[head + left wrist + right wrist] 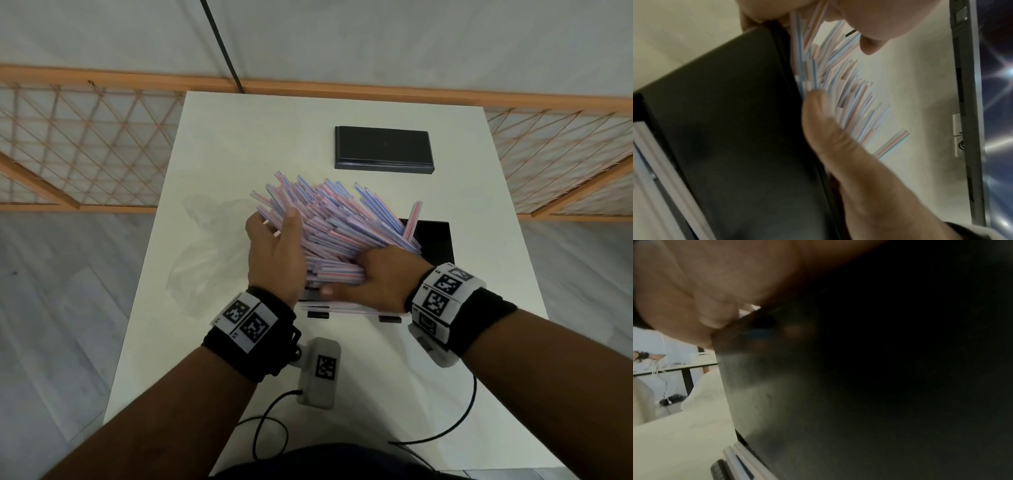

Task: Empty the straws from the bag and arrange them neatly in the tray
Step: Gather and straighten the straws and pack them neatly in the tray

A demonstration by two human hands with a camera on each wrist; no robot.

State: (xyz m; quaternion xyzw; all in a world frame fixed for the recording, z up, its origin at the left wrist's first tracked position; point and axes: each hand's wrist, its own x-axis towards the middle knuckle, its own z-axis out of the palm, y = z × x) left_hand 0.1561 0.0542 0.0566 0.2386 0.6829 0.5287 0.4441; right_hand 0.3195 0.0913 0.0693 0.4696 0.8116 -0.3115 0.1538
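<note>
Nearest the worktop's (pixel 239 144) front edge, a few stray straws lie flat just under the wrists. The right hand (pixel 383 274) has its fingers curled into the near end of the straws (pixel 335 219), a grip clamped on the bundle's base. The left hand (pixel 274 253) cups the bundle's left flank, thumb up against the straws and fingers wrapped round the side, so that grip is clamped on them too. In the left wrist view the thumb (pixel 818 116) presses the fanned ends right beside the tray's dark wall.

The bundle sits over the black tray (pixel 435 240), only its right end showing past the pile. The straws splay out like a fan, tips pointing toward the far edge — one stands up crooked on the right.

By my read the emptying is done: the clear plastic bag (pixel 198 240) lies slack and crumpled toward the left edge, with nothing visible in it. What is left is the tidying — squaring the ends, laying everything parallel and collecting the strays.

The straws are thin, stiff-looking tubes, pale with red and blue stripes. The tray is smooth, matte and rectangular. Farther on, near the far edge, lies a second black rectangular piece (pixel 383 147) with a stepped rim, untouched.
</note>
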